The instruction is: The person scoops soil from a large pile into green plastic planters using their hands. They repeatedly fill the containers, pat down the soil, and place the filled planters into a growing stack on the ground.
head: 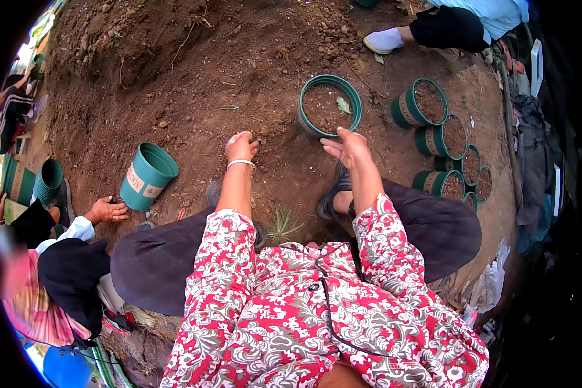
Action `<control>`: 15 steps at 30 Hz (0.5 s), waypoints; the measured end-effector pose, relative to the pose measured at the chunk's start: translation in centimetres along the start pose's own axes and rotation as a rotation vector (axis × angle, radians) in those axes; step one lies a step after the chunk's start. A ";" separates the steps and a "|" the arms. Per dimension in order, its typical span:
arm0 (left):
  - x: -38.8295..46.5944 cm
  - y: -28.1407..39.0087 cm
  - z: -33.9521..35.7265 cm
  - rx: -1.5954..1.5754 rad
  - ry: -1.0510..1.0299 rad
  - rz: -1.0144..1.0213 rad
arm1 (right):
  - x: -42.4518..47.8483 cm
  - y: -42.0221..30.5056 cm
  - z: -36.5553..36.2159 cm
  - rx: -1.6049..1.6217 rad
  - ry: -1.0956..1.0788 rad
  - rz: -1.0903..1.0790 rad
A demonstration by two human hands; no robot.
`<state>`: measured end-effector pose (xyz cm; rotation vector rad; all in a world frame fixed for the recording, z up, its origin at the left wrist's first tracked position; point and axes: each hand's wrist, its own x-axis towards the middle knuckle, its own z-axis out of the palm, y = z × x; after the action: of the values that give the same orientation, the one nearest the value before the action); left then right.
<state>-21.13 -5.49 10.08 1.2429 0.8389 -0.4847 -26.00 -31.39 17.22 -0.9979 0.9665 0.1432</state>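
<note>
Ahead and right of centre, a green plastic plant pot [302,115] stands upright, with brown soil and a pale green leaf [343,105] inside. My right hand [347,147] is at its near rim, fingers spread and thumb up against the edge; whether it grips the rim I cannot tell. My left hand [242,146], with a white bangle at the wrist, rests low over the loose soil [271,160], fingers curled downward. Whether soil is in those fingers is hidden.
Several soil-filled green pots [406,107] stand at the right. At the left, a tilted green pot [148,177] is beside a co-worker's hand [107,211]. More pots [48,179] and people are farther left. Another person's white shoe [384,40] is at the top right. A grass tuft [283,224] grows between my feet.
</note>
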 end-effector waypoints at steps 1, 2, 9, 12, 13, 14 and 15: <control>-0.6 0.0 0.3 0.058 -0.036 0.010 | 0.1 0.2 0.0 0.085 -0.017 0.018; -1.0 0.0 1.1 0.111 -0.089 0.043 | 0.7 -0.1 0.0 0.062 0.006 0.017; -2.2 -0.6 7.8 0.346 -0.294 0.397 | 1.3 -0.8 0.8 -0.209 0.123 -0.046; -3.3 0.1 10.8 0.497 -0.337 0.585 | 1.7 -0.8 1.3 -0.183 0.124 -0.078; -5.0 1.2 11.4 0.494 -0.255 0.495 | 1.2 -0.6 2.0 -0.179 0.106 -0.103; -3.8 1.0 11.4 0.453 -0.279 0.464 | 0.7 -0.4 2.7 -0.213 0.105 -0.164; -3.4 1.7 11.3 0.412 -0.302 0.429 | 0.2 -0.5 3.1 -0.184 0.107 -0.156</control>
<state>-18.71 -16.21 14.79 1.6281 0.2050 -0.4915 -23.70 -29.38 17.94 -1.2569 0.9812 0.0496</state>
